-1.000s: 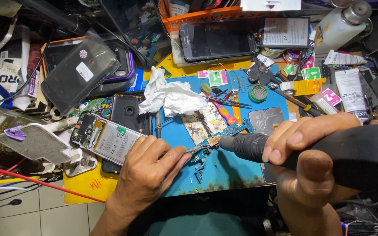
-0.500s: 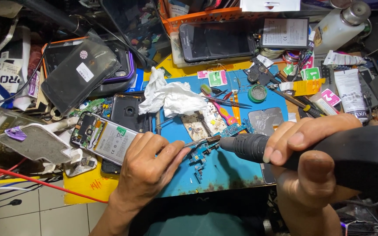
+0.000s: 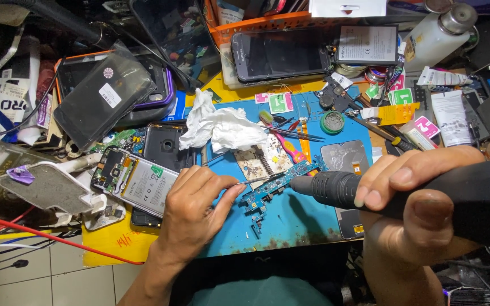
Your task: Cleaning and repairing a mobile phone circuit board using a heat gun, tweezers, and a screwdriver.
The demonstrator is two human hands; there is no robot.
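The person's left hand (image 3: 191, 207) rests on the blue mat (image 3: 290, 218), its grip pinched together on thin tweezers (image 3: 256, 180) whose tips reach right onto a small blue circuit board (image 3: 273, 190). The board lies flat near the middle of the mat, running slantwise from lower left to upper right. The right hand (image 3: 421, 195) is wrapped tight round a thick black tool (image 3: 455, 195), held level above the bench; its dark ribbed nozzle (image 3: 324, 188) points left and ends just beside the board, close to the tweezer tips. I cannot tell whether the nozzle touches the board.

Just left of the left hand lies an opened phone (image 3: 134, 181), back off, its silver battery showing, tilted across the mat's edge. Behind it sits a black back cover (image 3: 165, 144). A crumpled white tissue (image 3: 219, 127) lies on the mat above the hand. Further right on the mat are a pink-handled brush (image 3: 284, 144), a round green tin (image 3: 332, 122) and a grey metal plate (image 3: 344, 156).

At the back of the bench a dark phone (image 3: 282, 54) lies face up, with a battery (image 3: 368, 44) right beside it and a white bottle (image 3: 438, 31) leaning further right. At the far left a bagged black phone (image 3: 103, 99) rests on a stack of others. A red wire (image 3: 46, 235) runs along the bench's front edge.
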